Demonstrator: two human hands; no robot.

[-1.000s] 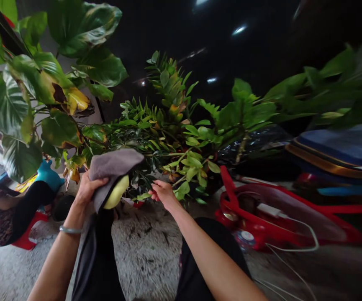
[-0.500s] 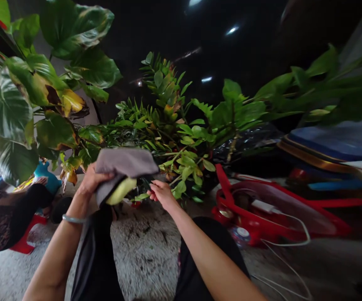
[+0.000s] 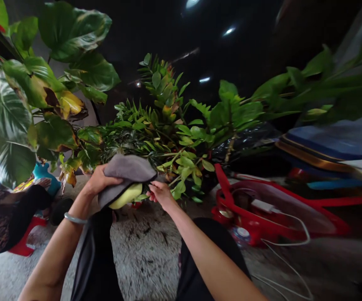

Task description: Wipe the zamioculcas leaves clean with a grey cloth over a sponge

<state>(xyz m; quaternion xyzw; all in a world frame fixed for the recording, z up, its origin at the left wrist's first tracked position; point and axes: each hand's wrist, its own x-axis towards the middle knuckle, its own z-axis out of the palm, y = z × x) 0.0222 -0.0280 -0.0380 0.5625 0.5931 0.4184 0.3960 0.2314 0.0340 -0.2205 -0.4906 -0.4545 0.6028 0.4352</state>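
Observation:
My left hand (image 3: 101,181), with a bracelet at the wrist, grips a grey cloth item (image 3: 130,168) from its left side. Under the grey flap shows a yellow-green piece (image 3: 127,196). My right hand (image 3: 161,195) is just right of the item, thumb and fingers pinched together near its right edge; whatever they pinch is too small to make out. Both hands are above the gap between my dark-trousered knees, in front of leafy green plants (image 3: 185,161).
A red bag (image 3: 262,184) with a white charger (image 3: 262,205) and white cable lies at the right, a clear bottle (image 3: 241,234) beside it. Large leaves (image 3: 74,31) hang at the upper left. At the left edge a person (image 3: 20,213) sits on a red stool (image 3: 26,238).
The grey item has moved slightly down and right with my left hand, and its top flap sits lower. My right hand has barely moved, still pinched.

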